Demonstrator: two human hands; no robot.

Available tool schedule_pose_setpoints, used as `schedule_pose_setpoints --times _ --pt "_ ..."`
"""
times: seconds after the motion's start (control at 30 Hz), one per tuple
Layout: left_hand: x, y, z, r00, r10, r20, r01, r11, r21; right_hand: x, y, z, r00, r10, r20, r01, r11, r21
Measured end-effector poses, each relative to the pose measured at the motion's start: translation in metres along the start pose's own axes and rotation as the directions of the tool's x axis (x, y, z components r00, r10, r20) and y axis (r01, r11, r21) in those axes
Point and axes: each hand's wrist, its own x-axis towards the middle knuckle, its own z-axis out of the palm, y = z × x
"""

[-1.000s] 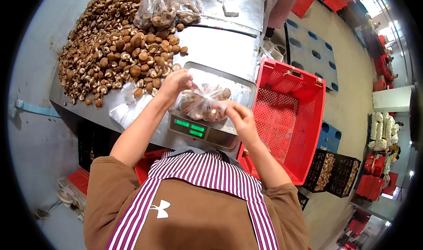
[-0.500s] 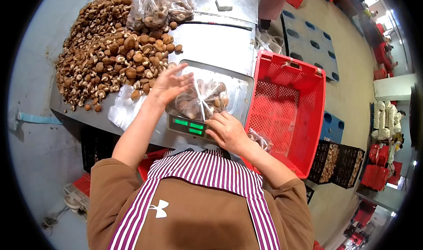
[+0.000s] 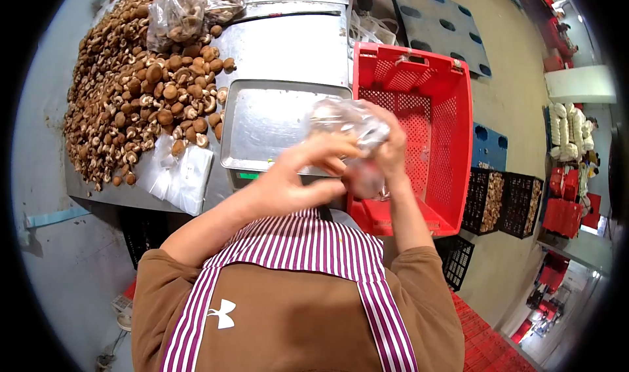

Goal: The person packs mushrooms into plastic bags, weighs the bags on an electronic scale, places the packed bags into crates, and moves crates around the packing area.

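Observation:
A clear plastic bag of mushrooms (image 3: 337, 118), blurred by motion, is lifted above the right side of the scale's steel tray (image 3: 265, 120). My right hand (image 3: 391, 143) grips it from the right side. Close to its lower left is my left hand (image 3: 295, 175), thumb and fingers apart; whether the fingertips touch the bag cannot be made out. Below the bag a blurred brownish bundle in clear plastic (image 3: 365, 179) shows at the near left corner of the red crate (image 3: 462, 143). My left arm covers most of the scale's green display (image 3: 249, 175).
A large heap of loose mushrooms (image 3: 131, 103) covers the table's left side. Filled clear bags (image 3: 177, 15) lie at the back, and a stack of thin plastic bags (image 3: 187, 175) at the front edge. Black crates of mushrooms (image 3: 485, 202) stand on the floor, right.
The mushroom bag has left the scale tray and moved right, toward the red crate, in my right hand. My left hand has come down and right. The view has shifted rightward.

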Motion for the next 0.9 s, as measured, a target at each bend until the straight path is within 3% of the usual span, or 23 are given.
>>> schedule_pose_setpoints --times 0.03,0.07,0.13,0.17,0.27,0.4,0.47,0.53,0.6,0.7,0.73,0.77,0.8,0.83,0.9 --pt "-0.004 -0.004 -0.012 0.996 -0.063 -0.062 0.064 0.998 0.021 -0.007 0.016 -0.014 0.972 0.236 -0.003 -0.228 0.942 0.248" --pt "-0.011 -0.009 -0.021 0.975 -0.141 -0.174 0.132 0.989 -0.059 -0.006 0.028 -0.034 0.979 0.201 -0.013 -0.201 0.979 0.015" --pt "-0.025 -0.020 -0.042 0.930 -0.189 -0.315 0.157 0.980 -0.124 -0.012 0.064 -0.062 0.928 0.368 -0.055 -0.365 0.929 0.054" --pt "-0.035 -0.025 -0.051 0.899 -0.220 -0.379 0.216 0.975 -0.055 -0.020 0.105 -0.079 0.972 0.214 -0.095 -0.231 0.941 -0.247" --pt "-0.061 -0.040 -0.064 0.808 -0.321 -0.494 0.331 0.941 -0.070 -0.042 0.164 -0.103 0.966 0.231 -0.117 -0.259 0.878 -0.402" --pt "-0.087 -0.053 -0.066 0.707 -0.412 -0.575 0.452 0.888 -0.081 -0.077 0.202 -0.114 0.910 0.394 -0.130 -0.413 0.825 -0.385" --pt "-0.093 -0.061 -0.065 0.712 -0.414 -0.567 0.449 0.890 -0.085 -0.081 0.163 -0.107 0.883 0.429 -0.192 -0.468 0.839 -0.277" --pt "-0.094 -0.067 -0.064 0.695 -0.458 -0.554 0.480 0.869 -0.116 -0.085 0.145 -0.104 0.818 0.523 -0.238 -0.542 0.840 -0.020" --pt "-0.087 -0.068 -0.057 0.719 -0.471 -0.510 0.474 0.870 -0.135 -0.090 0.124 -0.105 0.808 0.535 -0.248 -0.557 0.830 -0.022" --pt "-0.077 -0.069 -0.048 0.743 -0.500 -0.446 0.484 0.861 -0.157 -0.102 0.105 -0.098 0.726 0.628 -0.281 -0.555 0.776 0.299" --pt "-0.072 -0.068 -0.046 0.751 -0.503 -0.428 0.489 0.859 -0.151 -0.096 0.078 -0.088 0.675 0.664 -0.322 -0.579 0.747 0.326" --pt "-0.068 -0.067 -0.043 0.767 -0.492 -0.411 0.486 0.864 -0.127 -0.093 0.069 -0.084 0.782 0.584 -0.215 -0.500 0.796 0.341" --pt "-0.066 -0.067 -0.042 0.777 -0.480 -0.407 0.480 0.870 -0.111 -0.091 0.069 -0.069 0.909 0.338 -0.244 -0.287 0.932 0.222" --pt "-0.064 -0.067 -0.041 0.772 -0.476 -0.421 0.472 0.873 -0.120 -0.081 0.048 -0.061 0.969 0.216 -0.120 -0.197 0.968 0.154" --pt "-0.060 -0.066 -0.041 0.783 -0.462 -0.416 0.457 0.882 -0.120 -0.048 -0.015 -0.034 0.930 0.365 -0.040 -0.352 0.918 0.180"
